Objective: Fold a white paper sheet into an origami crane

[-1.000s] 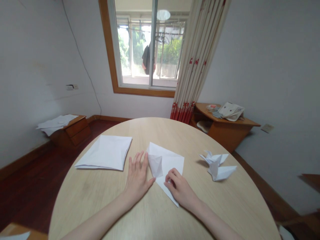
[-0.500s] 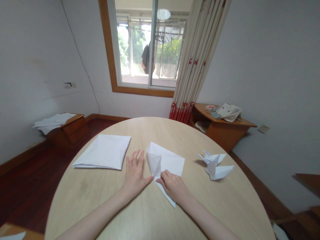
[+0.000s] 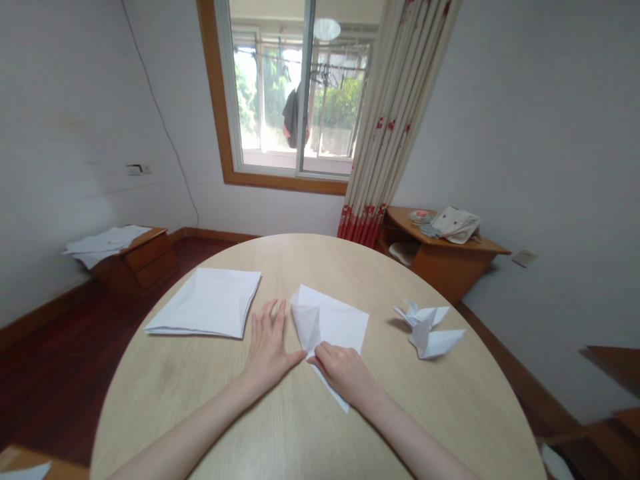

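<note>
A partly folded sheet of white paper [image 3: 345, 319] lies on the round table, its left side turned over into a raised flap. My left hand [image 3: 269, 347] rests flat on the wood to its left, fingers spread, with the thumb tip at the paper's left corner. On the lower part of the sheet, my right hand [image 3: 341, 370] has its fingers curled and pressed together on the paper near that corner. The right hand covers some of the fold beneath it. A narrow point of paper sticks out below the right hand.
A stack of folded white paper [image 3: 213, 303] lies on the table [image 3: 240, 427] at the left. Folded paper figures [image 3: 433, 333] stand at the right. Beyond the table are a small drawer cabinet [image 3: 145, 260], a corner desk [image 3: 445, 267] and a curtain [image 3: 385, 133] beside the window.
My right hand has shifted very slightly left along the paper's lower corner. The left hand and the other papers keep their places; the view has moved a little.
</note>
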A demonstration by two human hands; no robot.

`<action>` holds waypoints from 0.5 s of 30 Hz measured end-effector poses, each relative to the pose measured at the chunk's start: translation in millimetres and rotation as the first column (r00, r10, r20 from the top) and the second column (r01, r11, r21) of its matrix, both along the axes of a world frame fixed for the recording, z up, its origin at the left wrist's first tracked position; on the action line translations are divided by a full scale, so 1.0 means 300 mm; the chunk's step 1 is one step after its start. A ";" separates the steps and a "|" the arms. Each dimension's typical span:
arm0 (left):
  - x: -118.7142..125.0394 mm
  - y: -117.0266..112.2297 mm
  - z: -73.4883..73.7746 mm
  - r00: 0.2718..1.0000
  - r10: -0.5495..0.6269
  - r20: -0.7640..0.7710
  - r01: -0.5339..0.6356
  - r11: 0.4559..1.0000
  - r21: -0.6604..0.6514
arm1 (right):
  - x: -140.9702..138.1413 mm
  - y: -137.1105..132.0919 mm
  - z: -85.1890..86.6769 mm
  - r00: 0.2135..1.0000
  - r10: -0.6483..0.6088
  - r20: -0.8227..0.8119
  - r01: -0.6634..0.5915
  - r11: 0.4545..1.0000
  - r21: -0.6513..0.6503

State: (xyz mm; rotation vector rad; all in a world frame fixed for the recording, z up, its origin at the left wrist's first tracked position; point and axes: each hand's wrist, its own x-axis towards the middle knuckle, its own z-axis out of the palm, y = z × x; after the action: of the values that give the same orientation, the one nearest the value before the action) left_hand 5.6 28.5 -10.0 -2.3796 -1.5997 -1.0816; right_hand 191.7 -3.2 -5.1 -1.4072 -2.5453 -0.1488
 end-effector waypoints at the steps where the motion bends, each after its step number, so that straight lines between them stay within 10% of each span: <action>1: 0.001 -0.001 0.001 1.000 0.000 -0.006 0.000 1.000 0.003 | 0.000 -0.001 0.007 1.000 0.000 0.014 0.000 1.000 -0.007; 15: 0.005 -0.012 0.013 0.998 0.000 -0.065 0.000 1.000 0.000 | 0.023 -0.012 0.049 0.996 0.003 -0.087 -0.017 0.987 -0.161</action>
State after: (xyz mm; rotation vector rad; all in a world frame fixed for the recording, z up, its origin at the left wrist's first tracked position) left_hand 7.0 24.9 -5.9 -2.3883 -1.5792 -0.9936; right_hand 198.5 -6.7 9.5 -1.4235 -2.5414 0.1206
